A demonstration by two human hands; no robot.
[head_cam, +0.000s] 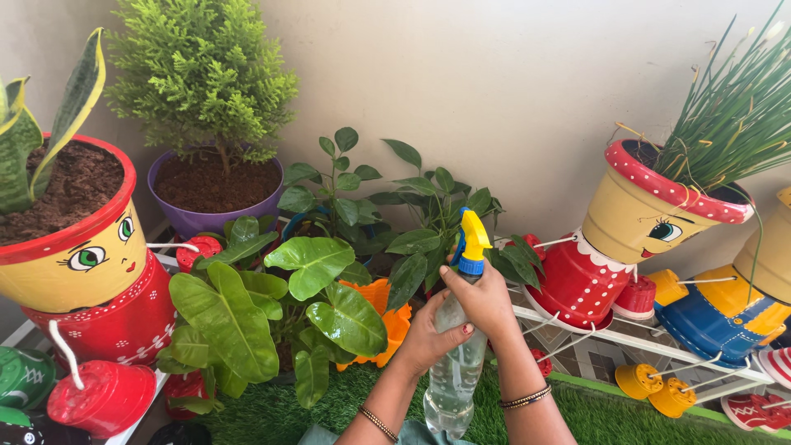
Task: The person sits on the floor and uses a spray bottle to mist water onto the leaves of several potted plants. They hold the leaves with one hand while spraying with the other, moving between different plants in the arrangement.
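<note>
Spray bottle (456,363) sits upright in both your hands: left hand (426,334) wraps the clear body to steady it, right hand (486,298) grips the neck by the yellow nozzle (474,235), aimed at the leafy plant (272,305) just ahead-left.

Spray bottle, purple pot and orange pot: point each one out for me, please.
Spray bottle (456,371): head view, on its clear body below the hands.
Purple pot (177,216): head view, on its front wall under the soil.
Orange pot (396,322): head view, on its scalloped rim right of the big leaves.
</note>
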